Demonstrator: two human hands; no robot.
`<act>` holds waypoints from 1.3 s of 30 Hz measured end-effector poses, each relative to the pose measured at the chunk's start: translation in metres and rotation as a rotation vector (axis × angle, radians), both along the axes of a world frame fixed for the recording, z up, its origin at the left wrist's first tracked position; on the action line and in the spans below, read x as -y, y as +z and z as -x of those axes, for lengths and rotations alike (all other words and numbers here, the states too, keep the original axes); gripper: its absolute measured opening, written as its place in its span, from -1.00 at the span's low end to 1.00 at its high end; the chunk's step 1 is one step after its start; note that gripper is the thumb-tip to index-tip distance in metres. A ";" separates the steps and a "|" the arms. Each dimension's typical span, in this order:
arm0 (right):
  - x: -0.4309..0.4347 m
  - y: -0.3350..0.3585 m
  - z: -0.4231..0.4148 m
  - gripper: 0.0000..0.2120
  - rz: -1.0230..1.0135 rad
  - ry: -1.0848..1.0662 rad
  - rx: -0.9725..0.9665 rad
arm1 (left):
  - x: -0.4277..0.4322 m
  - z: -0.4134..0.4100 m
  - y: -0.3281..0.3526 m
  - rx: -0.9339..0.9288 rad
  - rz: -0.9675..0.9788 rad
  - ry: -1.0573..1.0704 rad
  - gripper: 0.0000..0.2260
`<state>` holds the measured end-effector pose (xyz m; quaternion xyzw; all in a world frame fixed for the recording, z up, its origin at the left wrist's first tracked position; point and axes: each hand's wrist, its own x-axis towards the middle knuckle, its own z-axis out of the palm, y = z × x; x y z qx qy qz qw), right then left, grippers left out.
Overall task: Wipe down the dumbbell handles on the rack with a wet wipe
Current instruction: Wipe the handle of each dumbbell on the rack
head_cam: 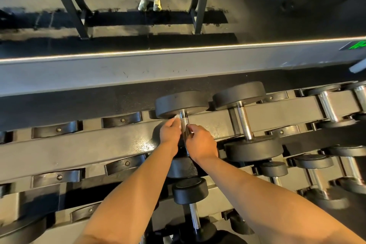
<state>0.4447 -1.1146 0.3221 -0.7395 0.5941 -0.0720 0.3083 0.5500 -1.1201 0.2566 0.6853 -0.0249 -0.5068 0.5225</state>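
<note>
On the rack (79,144), the handle (184,123) of the middle dumbbell (181,104) lay between 2 hands; the left hand (170,131) pinched the white wipe (177,120) against its far end, fingers curled; the right hand (202,141) gripped the near part; the wipe probably needed wrapping fully round the rough bar, then twisting while sliding nearer, the right hand steadying.

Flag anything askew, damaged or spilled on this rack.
Nothing is spilled or askew. The only oddity: a speckled, shiny patch on the rack beam beside the left hand, scuffed paint or wetness, cannot tell which. Left hand holds the wet wipe against the handle; right hand grips it. Cradles to the left hold no dumbbells.
</note>
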 end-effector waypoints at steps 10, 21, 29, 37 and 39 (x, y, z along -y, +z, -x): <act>0.000 0.002 -0.001 -0.84 -0.003 -0.015 0.002 | 0.003 0.017 0.018 0.360 0.042 0.047 -0.88; -0.001 0.005 0.002 -0.76 -0.017 -0.037 0.022 | -0.023 -0.001 0.016 0.529 0.037 -0.295 -0.80; 0.000 0.001 0.006 -0.75 -0.013 -0.069 0.145 | -0.008 0.006 0.013 0.164 -0.066 -0.339 -0.75; 0.002 -0.006 0.007 -0.71 -0.010 -0.113 0.231 | -0.017 0.003 0.006 0.083 -0.256 -0.589 -0.65; 0.003 -0.008 0.008 -0.73 -0.011 -0.136 0.267 | -0.017 0.002 0.007 0.124 -0.284 -0.656 -0.66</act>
